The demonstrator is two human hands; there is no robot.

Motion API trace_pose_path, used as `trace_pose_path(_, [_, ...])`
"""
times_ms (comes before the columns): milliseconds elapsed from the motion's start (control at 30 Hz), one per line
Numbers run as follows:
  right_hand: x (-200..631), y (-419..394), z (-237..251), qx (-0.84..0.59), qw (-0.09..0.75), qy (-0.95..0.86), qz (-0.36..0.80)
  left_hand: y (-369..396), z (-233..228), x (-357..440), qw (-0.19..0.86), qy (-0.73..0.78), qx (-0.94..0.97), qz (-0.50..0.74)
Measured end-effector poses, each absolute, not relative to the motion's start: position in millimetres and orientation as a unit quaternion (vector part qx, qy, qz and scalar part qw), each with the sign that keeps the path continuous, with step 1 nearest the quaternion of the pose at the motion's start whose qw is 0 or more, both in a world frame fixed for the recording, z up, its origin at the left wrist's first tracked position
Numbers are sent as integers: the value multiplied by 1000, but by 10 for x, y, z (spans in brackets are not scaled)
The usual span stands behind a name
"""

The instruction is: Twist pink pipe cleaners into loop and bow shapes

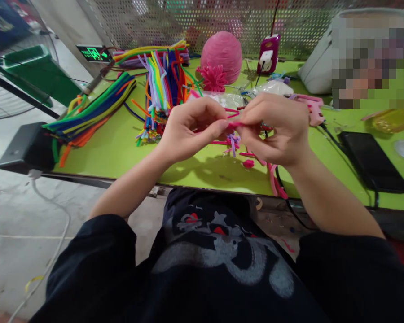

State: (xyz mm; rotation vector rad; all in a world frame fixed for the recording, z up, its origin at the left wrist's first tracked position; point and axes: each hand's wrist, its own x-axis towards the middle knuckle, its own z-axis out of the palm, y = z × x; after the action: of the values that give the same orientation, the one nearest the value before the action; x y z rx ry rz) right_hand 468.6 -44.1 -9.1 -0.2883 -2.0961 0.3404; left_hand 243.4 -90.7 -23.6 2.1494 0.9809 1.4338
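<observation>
I hold a pink pipe cleaner (234,124) between my 2 hands, raised above the green surface (121,148) near its front edge. My left hand (191,130) has its grip closed on the left part of the piece, thumb and forefinger pinched together around it. My right hand (276,130) clamps the right part in the same way, fingers curled inward, so the short visible stretch of pink runs between the 2 grips, which are almost touching. More pink ends stick out above my fingers.

On the surface directly beneath my hands lie loose pink pieces (247,162) and a small purple piece (234,142). A pink strip (275,179) hangs toward the front edge just right of them. To the left, a fanned bundle of multicoloured pipe cleaners (90,112) lies well apart from my hands, and another bundle (163,85) lies behind my left hand. Farther back sit a pink ball (222,51) and a pink spiky flower shape (213,77). A black phone (373,161) lies to the right, near my right forearm, and a pink glue gun (311,110) lies just beyond my right hand.
</observation>
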Motion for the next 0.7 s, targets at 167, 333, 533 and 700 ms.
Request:
trace_pose_path(167, [4667, -531, -112, -225, 477, -807, 266, -873, -283, 2397, -74, 261, 820, 504])
trace_pose_path(333, [4543, -502, -158, -252, 500, -770, 306, -906, -318, 2426, -178, 237, 825, 481])
trace_pose_path(533, [5113, -588, 51, -382, 394, -821, 158, -845, -327, 2419, -18, 316, 813, 489])
trace_pose_path(700, [6374, -713, -204, -820, 229, -524, 31, -728, -345, 2379, 14, 364, 795, 486])
